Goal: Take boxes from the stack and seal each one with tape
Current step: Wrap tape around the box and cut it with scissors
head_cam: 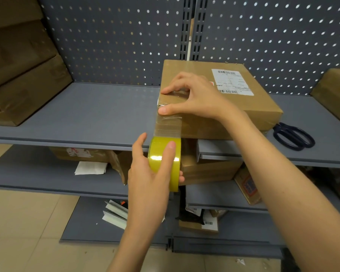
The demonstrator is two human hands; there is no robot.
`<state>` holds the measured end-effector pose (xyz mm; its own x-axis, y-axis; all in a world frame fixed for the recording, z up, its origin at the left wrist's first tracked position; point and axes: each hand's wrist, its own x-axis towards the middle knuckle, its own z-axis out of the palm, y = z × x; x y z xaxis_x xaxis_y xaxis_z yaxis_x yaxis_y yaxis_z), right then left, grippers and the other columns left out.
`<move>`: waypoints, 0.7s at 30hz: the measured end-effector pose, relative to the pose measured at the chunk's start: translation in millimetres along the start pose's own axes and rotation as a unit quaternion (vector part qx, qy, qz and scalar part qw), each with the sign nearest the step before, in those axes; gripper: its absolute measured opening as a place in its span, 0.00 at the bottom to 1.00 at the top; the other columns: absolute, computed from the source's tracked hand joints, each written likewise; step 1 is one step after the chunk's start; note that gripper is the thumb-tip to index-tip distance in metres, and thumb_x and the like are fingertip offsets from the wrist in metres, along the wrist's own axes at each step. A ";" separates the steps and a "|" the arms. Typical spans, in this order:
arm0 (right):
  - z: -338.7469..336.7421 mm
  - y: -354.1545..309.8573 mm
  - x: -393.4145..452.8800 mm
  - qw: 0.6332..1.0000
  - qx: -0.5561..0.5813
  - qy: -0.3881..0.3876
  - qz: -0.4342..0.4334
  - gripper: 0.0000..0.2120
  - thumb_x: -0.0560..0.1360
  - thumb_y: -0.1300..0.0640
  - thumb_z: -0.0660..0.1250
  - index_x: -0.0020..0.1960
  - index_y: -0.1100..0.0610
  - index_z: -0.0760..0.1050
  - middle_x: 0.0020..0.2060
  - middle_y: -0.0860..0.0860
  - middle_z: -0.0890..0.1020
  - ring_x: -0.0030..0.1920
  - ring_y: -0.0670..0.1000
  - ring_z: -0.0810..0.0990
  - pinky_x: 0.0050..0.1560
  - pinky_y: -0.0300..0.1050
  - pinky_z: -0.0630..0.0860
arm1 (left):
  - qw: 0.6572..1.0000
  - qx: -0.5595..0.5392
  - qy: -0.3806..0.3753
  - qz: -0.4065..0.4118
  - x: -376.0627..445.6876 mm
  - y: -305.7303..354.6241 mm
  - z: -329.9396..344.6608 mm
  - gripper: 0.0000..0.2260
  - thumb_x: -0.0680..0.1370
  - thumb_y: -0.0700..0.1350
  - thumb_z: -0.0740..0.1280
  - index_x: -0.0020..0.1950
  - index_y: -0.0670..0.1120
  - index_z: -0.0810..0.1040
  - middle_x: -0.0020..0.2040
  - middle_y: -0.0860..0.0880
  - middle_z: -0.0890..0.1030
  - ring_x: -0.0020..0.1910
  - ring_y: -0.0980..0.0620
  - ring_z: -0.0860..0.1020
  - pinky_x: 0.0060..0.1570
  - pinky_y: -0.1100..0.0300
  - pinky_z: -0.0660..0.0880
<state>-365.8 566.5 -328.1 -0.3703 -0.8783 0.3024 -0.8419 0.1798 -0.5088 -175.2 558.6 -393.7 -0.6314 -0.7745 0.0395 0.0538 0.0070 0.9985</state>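
Head view only, so 1 angle to go on: the box (214,99) sits on the top shelf (86,114) with its near-left corner poking over the front edge, and it looks mid-seal to me. The right hand (196,97) presses down on that corner, thumb pinning a clear strip of tape (168,125) on the side face and fingers spread flat on top. The left hand (151,173) grips the roll (165,160) just below the shelf edge, thumb across its face and fingers wrapped behind, with the strip running straight up from roll to box. So I'd say the strip is started but not cut, and the scissors (293,137) lie untouched on the shelf right of the box. More boxes are stacked at far left (22,75), likely still waiting. Hard to tell: whether the top seam is already taped (there's a glossy patch under the fingers, that's all), and the box's far side and bottom are hidden. Lower shelves hold boxes and paper scraps I can't read.
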 end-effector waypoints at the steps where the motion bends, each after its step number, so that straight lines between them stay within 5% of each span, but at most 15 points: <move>1: -0.1 0.3 0.2 1.000 -0.008 -0.002 -0.001 0.22 0.66 0.44 0.76 0.57 0.52 0.81 0.51 0.47 0.77 0.48 0.39 0.73 0.45 0.20 0.63 | 1.000 0.007 0.001 0.003 -2.0 0.8 -0.7 0.28 0.75 0.54 0.65 0.73 0.55 0.61 0.36 0.63 0.81 0.30 0.55 0.81 0.41 0.52 0.80; 6: 0.9 2.2 2.0 1.000 0.003 -0.008 0.004 0.22 0.66 0.43 0.76 0.57 0.51 0.81 0.51 0.45 0.77 0.48 0.39 0.73 0.45 0.21 0.64 | 0.999 0.027 -0.007 -0.017 -11.8 -1.8 -1.1 0.19 0.78 0.50 0.63 0.68 0.57 0.64 0.35 0.74 0.75 0.29 0.63 0.79 0.31 0.65 0.77; 10: 1.6 1.1 1.0 1.000 -0.009 0.002 0.005 0.22 0.67 0.43 0.76 0.58 0.51 0.81 0.51 0.45 0.77 0.50 0.40 0.73 0.44 0.20 0.63 | 1.000 0.012 -0.016 -0.021 -6.0 -3.1 1.6 0.19 0.78 0.49 0.65 0.66 0.62 0.63 0.37 0.66 0.80 0.30 0.53 0.81 0.33 0.61 0.79; 16: 2.2 0.0 -3.2 1.000 -0.012 0.018 0.009 0.23 0.66 0.42 0.75 0.58 0.50 0.81 0.51 0.43 0.76 0.51 0.40 0.73 0.44 0.19 0.62 | 0.999 0.041 -0.024 -0.011 -4.0 -7.2 0.5 0.18 0.78 0.49 0.65 0.65 0.61 0.65 0.42 0.67 0.79 0.32 0.55 0.82 0.33 0.61 0.79; 21: 5.7 0.2 -6.5 0.999 -0.033 0.030 0.010 0.24 0.68 0.40 0.73 0.60 0.49 0.80 0.54 0.43 0.77 0.54 0.42 0.72 0.46 0.21 0.61 | 0.998 0.053 -0.022 -0.028 1.7 -8.0 -2.7 0.22 0.77 0.49 0.66 0.70 0.56 0.66 0.48 0.55 0.78 0.31 0.52 0.82 0.32 0.59 0.79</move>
<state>-361.3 569.7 -334.7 -0.4084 -0.8463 0.3420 -0.8574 0.2272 -0.4618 -174.6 555.5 -401.7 -0.6653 -0.7464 -0.0164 -0.0621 0.0335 0.9975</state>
